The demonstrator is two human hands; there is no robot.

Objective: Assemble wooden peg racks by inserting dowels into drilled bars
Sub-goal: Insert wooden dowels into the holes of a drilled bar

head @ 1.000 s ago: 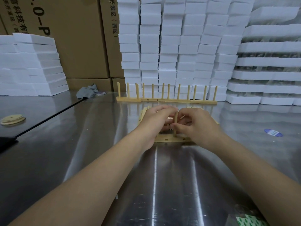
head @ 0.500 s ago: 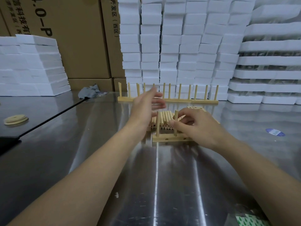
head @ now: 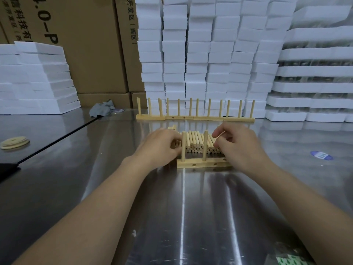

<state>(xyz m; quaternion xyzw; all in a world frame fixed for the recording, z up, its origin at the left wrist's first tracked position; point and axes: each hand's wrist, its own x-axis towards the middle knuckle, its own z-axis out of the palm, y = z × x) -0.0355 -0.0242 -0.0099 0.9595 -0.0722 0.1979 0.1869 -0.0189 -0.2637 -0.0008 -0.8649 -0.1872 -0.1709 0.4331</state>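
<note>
Presently: left hand [head: 160,148], fingers curled into loose pale dowels [head: 196,142] heaped behind the pale drilled wooden bar [head: 202,163], grasp indeterminate; right hand [head: 240,148] pinches one round wooden dowel [head: 221,134] above that bar's right end. Hazard: bar seemingly unheld, may slide during insertion, tilting two seated pegs [head: 183,148].

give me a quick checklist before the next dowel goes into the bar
1. bar flat on table: ok
2. two standing dowels seated upright in bar: ok
3. pile within reach behind bar: ok
4. right hand pinches a loose dowel: ok
5. left hand at pile, holding one: cannot tell
6. next free top hole: cannot tell, right hand covers that end
</note>
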